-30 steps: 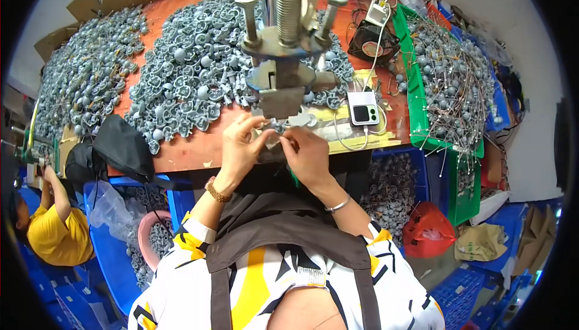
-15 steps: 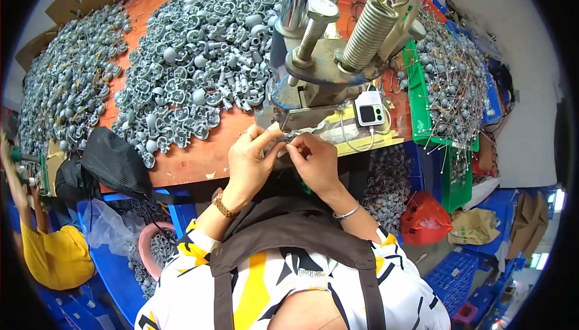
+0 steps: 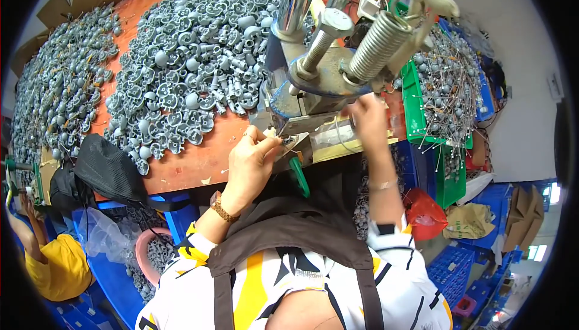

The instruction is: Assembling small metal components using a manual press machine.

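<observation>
My left hand (image 3: 248, 162) is closed in a pinch at the table's front edge, beside the base of a bench press (image 3: 298, 104). Whatever its fingertips hold is too small to make out. My right hand (image 3: 369, 120) is raised to the right of the press head, over the pale taped strip (image 3: 329, 143); motion smears its fingers. A large heap of grey plastic parts (image 3: 181, 70), half-domes and short stems among them, spreads behind my left hand. The press carries a big bolt (image 3: 325, 34) and a coil spring (image 3: 383, 46).
Right of the press, a green tray (image 3: 413, 104) holds grey balls on thin wires. Another heap of grey parts (image 3: 60, 82) lies far left, near a black bag (image 3: 111, 170). A green curved handle (image 3: 298, 177) hangs below the table edge. A person in yellow (image 3: 57, 266) works at left.
My right hand has left my left hand's fingertips and moved right and away from me. My left hand stays pinched by the press. The green handle now shows, and the view has shifted slightly.
</observation>
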